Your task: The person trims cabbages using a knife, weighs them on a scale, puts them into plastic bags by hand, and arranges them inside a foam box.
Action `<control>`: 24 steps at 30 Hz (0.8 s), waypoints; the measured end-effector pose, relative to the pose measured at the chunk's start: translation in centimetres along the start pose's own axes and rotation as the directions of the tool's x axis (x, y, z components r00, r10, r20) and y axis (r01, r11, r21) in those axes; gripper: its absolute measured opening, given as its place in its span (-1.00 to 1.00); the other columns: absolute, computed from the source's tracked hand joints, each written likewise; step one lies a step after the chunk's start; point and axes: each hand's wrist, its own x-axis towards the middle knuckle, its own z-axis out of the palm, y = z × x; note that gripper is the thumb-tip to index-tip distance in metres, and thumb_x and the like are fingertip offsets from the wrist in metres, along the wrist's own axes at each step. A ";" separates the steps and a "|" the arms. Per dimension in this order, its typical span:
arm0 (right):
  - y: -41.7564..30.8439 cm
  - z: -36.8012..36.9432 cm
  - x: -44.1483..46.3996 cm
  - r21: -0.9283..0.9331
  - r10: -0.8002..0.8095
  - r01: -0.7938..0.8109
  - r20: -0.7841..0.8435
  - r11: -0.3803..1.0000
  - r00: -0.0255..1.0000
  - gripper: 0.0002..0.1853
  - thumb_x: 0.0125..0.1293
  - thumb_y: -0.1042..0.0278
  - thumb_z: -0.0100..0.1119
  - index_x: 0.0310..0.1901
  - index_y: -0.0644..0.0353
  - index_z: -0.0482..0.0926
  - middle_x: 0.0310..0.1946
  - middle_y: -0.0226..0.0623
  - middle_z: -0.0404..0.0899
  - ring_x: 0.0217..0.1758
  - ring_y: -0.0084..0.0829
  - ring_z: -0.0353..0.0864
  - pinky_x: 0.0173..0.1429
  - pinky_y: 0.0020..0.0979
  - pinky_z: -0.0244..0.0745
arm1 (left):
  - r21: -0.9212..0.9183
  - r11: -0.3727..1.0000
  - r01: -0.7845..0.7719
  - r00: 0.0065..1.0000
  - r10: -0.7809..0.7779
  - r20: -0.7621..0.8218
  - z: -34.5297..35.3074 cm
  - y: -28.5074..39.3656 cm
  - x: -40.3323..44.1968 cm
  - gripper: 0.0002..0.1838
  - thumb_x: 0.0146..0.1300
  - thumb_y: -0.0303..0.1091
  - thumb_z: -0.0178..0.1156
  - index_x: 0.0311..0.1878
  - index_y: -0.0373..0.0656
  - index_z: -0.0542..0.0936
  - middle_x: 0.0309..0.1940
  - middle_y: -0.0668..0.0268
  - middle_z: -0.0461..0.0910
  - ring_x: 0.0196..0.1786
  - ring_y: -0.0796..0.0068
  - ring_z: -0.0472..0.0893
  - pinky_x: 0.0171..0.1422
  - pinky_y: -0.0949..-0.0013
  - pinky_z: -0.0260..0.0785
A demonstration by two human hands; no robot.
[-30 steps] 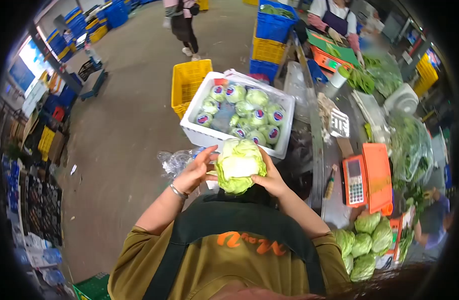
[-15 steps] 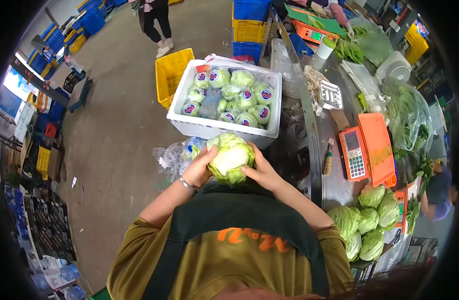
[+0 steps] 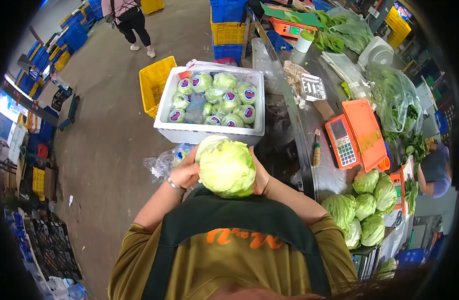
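A pale green lettuce head (image 3: pixel 227 169) is held in front of the dark apron, between both hands. My left hand (image 3: pixel 185 170), with a bracelet at its wrist, presses against its left side. My right hand (image 3: pixel 260 172) grips the right side, its fingers partly hidden behind the leaves. Just beyond the lettuce stands a white foam box (image 3: pixel 209 134) holding several wrapped, labelled lettuce heads (image 3: pixel 230 100). Crumpled clear plastic (image 3: pixel 162 164) lies beside my left hand, low on the left of the box.
A yellow crate (image 3: pixel 154 82) stands behind the box. On the metal counter (image 3: pixel 325 180) at right are an orange scale (image 3: pixel 343 142), a knife (image 3: pixel 316 150) and several lettuces (image 3: pixel 364 205). One person (image 3: pixel 129 22) walks in the background; others are at the right.
The lettuce has been turned, so its smooth green side shows instead of the pale core side. A loose outer leaf stands out at its upper left. The view has shifted; the walking person has moved.
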 end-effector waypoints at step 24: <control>-7.1 -2.2 -19.9 -0.260 -0.738 0.696 -0.342 0.669 0.582 -0.37 0.23 -0.06 0.01 0.28 0.02 0.19 0.22 -0.27 0.32 0.27 -0.16 0.31 0.12 0.01 0.36 | 0.159 0.947 0.278 0.932 -0.306 0.193 13.1 -2.9 9.8 -0.32 0.29 -0.04 0.04 0.39 -0.07 0.08 0.28 0.12 0.23 0.24 0.22 0.36 0.19 0.21 0.32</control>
